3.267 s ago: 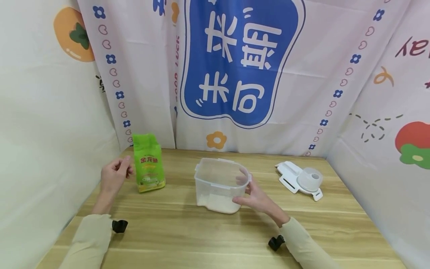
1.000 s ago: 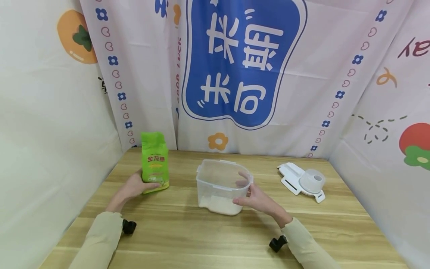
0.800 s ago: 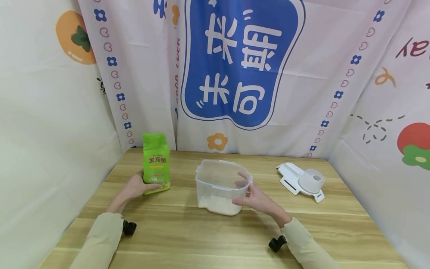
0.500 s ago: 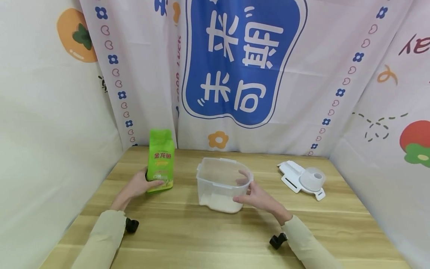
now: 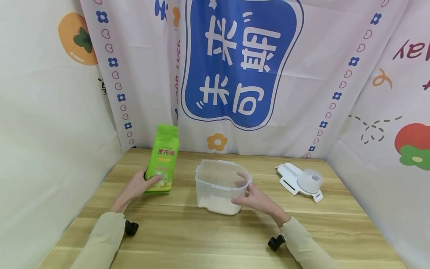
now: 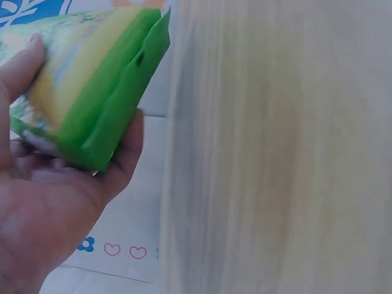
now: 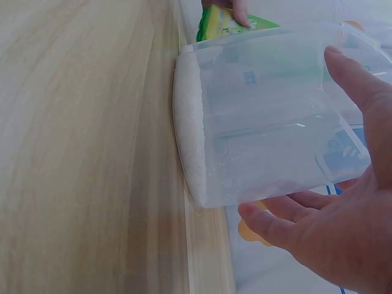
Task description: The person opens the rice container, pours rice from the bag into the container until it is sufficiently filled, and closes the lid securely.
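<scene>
A green bag (image 5: 163, 158) with red lettering is off the wooden table (image 5: 188, 231), tilted to the right, gripped near its bottom by my left hand (image 5: 139, 185). In the left wrist view the bag (image 6: 98, 98) lies in my palm, thumb over its front. A clear plastic container (image 5: 220, 185) with white grains in its bottom stands at the table's middle. My right hand (image 5: 253, 196) holds its right side, thumb on the near wall and fingers behind the rim. The right wrist view shows the container (image 7: 269, 116) with my right hand (image 7: 343, 202) round it.
A white lid with a clear round cup (image 5: 304, 181) lies at the back right of the table. Printed cloth walls (image 5: 235, 74) close in the table on the left, back and right. Bare wood runs along the front.
My left hand took hold of the green bag, lifted it off the table and carried it right toward the container, tilting it. The right hand stayed on the container.
</scene>
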{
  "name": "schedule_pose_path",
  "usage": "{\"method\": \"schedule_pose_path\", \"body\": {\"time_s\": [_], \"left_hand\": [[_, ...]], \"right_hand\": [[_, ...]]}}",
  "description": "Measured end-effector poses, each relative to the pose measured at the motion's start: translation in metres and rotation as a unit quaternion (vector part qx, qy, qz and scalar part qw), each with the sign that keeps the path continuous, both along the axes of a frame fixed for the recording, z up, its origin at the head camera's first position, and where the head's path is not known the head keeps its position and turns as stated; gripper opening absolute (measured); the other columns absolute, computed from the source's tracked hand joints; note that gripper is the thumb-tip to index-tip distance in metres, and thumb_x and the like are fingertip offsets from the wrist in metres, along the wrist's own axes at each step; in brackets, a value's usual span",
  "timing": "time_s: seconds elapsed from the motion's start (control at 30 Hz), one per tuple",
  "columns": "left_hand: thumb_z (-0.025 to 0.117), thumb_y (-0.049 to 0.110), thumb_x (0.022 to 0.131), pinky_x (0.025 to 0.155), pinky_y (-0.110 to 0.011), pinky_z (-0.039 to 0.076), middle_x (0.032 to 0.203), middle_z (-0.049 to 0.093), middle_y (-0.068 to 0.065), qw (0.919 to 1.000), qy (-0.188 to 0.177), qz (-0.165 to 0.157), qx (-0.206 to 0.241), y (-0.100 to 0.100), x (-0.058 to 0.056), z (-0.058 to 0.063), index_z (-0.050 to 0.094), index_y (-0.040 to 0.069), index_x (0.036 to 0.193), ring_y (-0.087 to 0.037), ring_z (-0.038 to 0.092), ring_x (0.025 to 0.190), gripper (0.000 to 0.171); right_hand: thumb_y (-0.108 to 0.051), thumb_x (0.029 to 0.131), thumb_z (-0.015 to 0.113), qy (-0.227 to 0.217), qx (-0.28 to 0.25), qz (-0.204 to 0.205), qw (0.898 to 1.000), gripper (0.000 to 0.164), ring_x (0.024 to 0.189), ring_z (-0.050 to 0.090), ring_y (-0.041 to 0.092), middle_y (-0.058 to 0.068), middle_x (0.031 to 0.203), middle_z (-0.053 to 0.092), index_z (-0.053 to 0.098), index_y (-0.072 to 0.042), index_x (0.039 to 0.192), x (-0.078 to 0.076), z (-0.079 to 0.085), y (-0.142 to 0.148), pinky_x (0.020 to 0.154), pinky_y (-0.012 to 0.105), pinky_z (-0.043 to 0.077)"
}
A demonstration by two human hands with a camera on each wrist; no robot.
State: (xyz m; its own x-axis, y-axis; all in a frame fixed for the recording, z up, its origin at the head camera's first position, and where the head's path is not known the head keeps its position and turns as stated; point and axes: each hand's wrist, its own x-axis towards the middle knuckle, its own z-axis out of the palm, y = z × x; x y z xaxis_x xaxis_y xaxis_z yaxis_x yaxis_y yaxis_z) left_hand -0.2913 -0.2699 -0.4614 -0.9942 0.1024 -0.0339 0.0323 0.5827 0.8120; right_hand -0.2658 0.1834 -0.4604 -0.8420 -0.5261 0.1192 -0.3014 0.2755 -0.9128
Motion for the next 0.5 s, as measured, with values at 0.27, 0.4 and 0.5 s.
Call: {"method": "schedule_pose_path", "body": {"time_s": [0.27,0.4,0.5], "left_hand": [[0.058,0.046,0.097,0.082,-0.031,0.052,0.118,0.063,-0.021,0.9961,0.057,0.006,0.068,0.011,0.005,0.001,0.041,0.002,0.142,-0.018,0.064,0.094,0.065],[0.055,0.041,0.099,0.077,-0.029,0.055,0.109,0.065,-0.015,0.9911,0.063,0.016,0.116,0.022,0.008,0.003,0.043,0.001,0.138,-0.011,0.065,0.086,0.057],[0.053,0.038,0.101,0.074,-0.028,0.056,0.1,0.067,-0.006,0.9861,0.056,0.023,0.154,0.034,0.015,0.015,0.042,-0.001,0.137,-0.008,0.066,0.081,0.054]], "right_hand": [[-0.021,0.084,0.078,0.0,0.0,0.0,1.0,0.097,0.131,0.047,0.042,0.026,0.145,0.042,0.013,-0.013,0.156,0.001,-0.003,-0.001,0.107,0.052,0.045],[-0.021,0.084,0.078,-0.003,0.001,0.0,1.0,0.097,0.131,0.047,0.043,0.027,0.146,0.04,0.013,-0.014,0.156,0.001,-0.002,-0.001,0.107,0.054,0.044],[-0.021,0.084,0.078,-0.006,-0.002,0.0,1.0,0.096,0.131,0.046,0.043,0.028,0.146,0.039,0.014,-0.015,0.155,0.0,-0.001,-0.001,0.108,0.056,0.042]]}}
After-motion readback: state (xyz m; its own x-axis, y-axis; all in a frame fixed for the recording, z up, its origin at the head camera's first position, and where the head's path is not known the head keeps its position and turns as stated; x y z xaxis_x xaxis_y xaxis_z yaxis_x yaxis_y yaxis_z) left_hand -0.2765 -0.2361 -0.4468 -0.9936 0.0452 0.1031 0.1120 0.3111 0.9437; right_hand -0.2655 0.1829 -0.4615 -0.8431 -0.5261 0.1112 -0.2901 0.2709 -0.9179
